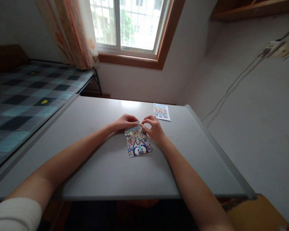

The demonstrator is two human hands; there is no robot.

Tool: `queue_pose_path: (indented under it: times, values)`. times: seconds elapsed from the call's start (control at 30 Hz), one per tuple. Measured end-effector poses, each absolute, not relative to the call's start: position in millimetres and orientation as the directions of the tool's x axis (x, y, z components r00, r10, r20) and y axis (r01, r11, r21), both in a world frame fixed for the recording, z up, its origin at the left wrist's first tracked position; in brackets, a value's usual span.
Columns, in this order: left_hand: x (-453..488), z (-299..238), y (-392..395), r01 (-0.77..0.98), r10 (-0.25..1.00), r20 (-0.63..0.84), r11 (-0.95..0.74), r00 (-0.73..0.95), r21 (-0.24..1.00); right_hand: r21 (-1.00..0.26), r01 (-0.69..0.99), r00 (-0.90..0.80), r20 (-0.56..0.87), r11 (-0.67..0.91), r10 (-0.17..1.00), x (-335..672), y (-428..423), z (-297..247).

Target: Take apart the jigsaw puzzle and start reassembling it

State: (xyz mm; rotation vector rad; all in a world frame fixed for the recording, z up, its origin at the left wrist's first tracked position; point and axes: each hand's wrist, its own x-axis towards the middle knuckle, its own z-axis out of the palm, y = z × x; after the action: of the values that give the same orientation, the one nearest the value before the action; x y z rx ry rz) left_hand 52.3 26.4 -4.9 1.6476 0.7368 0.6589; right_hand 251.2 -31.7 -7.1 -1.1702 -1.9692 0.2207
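A small jigsaw puzzle [137, 141] lies on the grey table, with a blue cartoon dog face at its near end and a busy, many-coloured pattern above. My left hand [127, 122] is at the puzzle's far left corner, thumb over the top edge and fingers curled round beyond it. At the far right corner, my right hand [153, 127] has thumb and forefinger brought together in a pinch. A tiny pale bit shows at those fingertips, too small to name for certain. Both hands hide part of the puzzle's far edge.
Behind my right hand lies a printed picture card [162, 111] with a similar dog design. The table [106, 173] has a raised right rim beside the wall. A checked bed [38, 93] stands at left, a window [135, 29] ahead, and a cable [231, 86] hangs along the right wall.
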Motion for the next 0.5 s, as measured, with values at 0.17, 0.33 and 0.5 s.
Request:
queue_pose_path:
  times: [0.17, 0.33, 0.5]
  values:
    - [54, -13, 28, 0.116, 0.795, 0.153, -0.270, 0.587, 0.956, -0.398, 0.745, -0.248, 0.580, 0.536, 0.776, 242, -37, -2]
    - [53, -17, 30, 0.132, 0.805, 0.171, -0.294, 0.568, 0.947, -0.462, 0.726, -0.200, 0.567, 0.510, 0.799, 242, -36, -3]
    - [52, -15, 29, 0.125, 0.800, 0.150, -0.270, 0.581, 0.955, -0.769, 0.530, -0.064, 0.383, 0.357, 0.921, 248, -25, -16]
